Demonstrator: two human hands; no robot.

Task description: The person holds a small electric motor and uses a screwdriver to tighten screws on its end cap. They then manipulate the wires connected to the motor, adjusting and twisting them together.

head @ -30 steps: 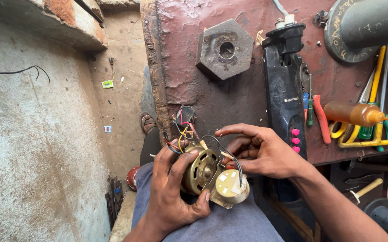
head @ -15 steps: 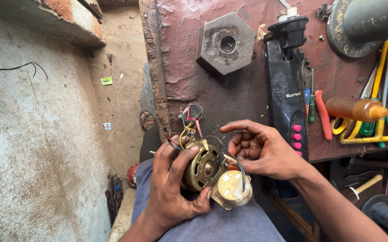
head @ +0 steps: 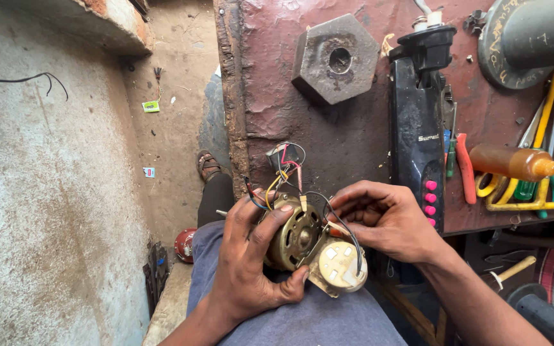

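My left hand (head: 251, 263) grips a small brass-coloured electric motor (head: 296, 240) on my lap, thumb under it and fingers over its top. A round cream part (head: 343, 272) with pale contacts sits joined to the motor's right side. Red, yellow, black and white wires (head: 277, 182) rise from the motor to a small dark plug. My right hand (head: 389, 221) pinches the wire ends beside the motor, just above the cream part.
A rusty red metal bench (head: 347, 134) carries a hexagonal iron block (head: 336, 59), a black device with pink buttons (head: 418, 134), an orange-handled screwdriver (head: 514, 163) and pliers (head: 466, 166). A concrete wall (head: 46, 192) rises at left. A sandalled foot (head: 208, 165) rests on the dirt floor.
My view has shifted slightly. My right-hand fingers have closed in on the wires beside the motor. My left hand keeps the same hold.
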